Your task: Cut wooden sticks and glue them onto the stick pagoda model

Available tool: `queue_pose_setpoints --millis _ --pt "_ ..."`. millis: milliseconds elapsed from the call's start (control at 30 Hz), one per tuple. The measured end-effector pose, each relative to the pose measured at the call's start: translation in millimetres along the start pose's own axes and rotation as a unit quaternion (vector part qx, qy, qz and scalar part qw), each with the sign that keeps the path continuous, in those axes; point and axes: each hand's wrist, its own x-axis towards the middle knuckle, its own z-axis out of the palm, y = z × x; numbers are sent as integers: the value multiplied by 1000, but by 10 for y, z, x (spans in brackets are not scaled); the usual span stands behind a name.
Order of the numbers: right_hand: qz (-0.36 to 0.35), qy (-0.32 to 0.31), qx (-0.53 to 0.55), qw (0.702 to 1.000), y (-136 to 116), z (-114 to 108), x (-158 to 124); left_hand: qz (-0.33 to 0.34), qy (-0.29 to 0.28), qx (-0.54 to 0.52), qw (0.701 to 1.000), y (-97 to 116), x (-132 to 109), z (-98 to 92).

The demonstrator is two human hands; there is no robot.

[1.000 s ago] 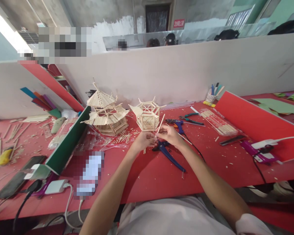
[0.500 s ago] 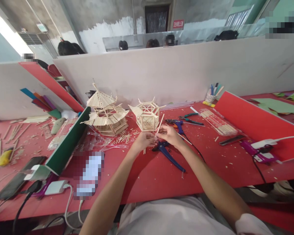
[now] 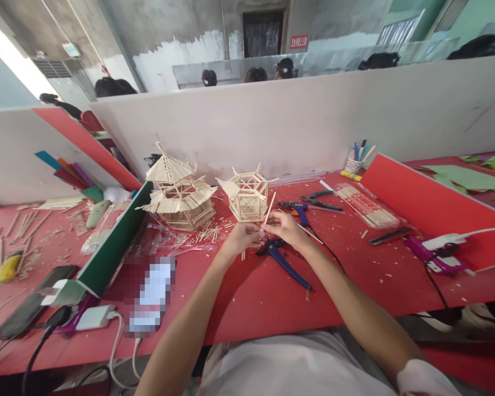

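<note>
Tbl [image 3: 251, 313]: 2 hands [image 3: 241, 238] [image 3: 286, 226] w/ 1 stick [image 3: 270, 206]

Lower end of stick [image 3: 271, 203] hidden at right hand [image 3: 282, 226]; whether left hand [image 3: 242, 237] grips it, cannot tell. Phone screen [image 3: 154, 291] pixelated. Co-workers [image 3: 285, 68] mostly hidden behind partition [image 3: 272, 124]. Table [image 3: 239, 311] cut off left.

A person's bare left forearm [image 3: 190, 311] and right forearm [image 3: 357, 294] reach over the near edge of the tabletop [image 3: 247, 316], slanting toward each other. Well in from that edge, the left hand [image 3: 244, 236] and right hand [image 3: 284, 226] come fingertip to fingertip — whether they touch is too small to tell. The right thumb and forefinger are pinched; the left fingers curl inward — palm facing the other hand.
</note>
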Motion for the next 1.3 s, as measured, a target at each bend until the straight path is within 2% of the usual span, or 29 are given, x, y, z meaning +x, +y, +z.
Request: queue_pose_setpoints --millis 300,633,733,800,867,967,1033,1100,1167,1300 --pt "16 -11 43 999 -45 -24 -30 -14 8 -4 1000 30 -15 20" --pt "0 -16 15 1000 -32 -40 -16 -10 0 -6 1000 35 -19 17" --pt "-13 -16 -36 999 -29 -110 -26 -8 -7 2 1000 44 -21 -4" --pt "-38 -12 -125 991 -61 -181 -73 -2 -8 5 1000 48 -25 -31" --pt "-54 -17 -254 965 -132 -237 -163 6 -8 5 1000 51 -33 -64" --pt "-45 -29 -446 894 -285 -220 -364 15 -3 3 1000 60 -49 -114" --pt "-31 -67 -529 845 -367 -134 -516 16 6 4 1000 68 -59 -139" --pt "1 -98 -578 810 -393 -22 -657 15 12 8 1000 75 -67 -156" --pt "33 -112 -604 788 -351 70 -765 15 13 15 1000 74 -69 -166" --pt "24 -102 -632 768 -195 110 -846 30 13 26 999 53 -61 -180"
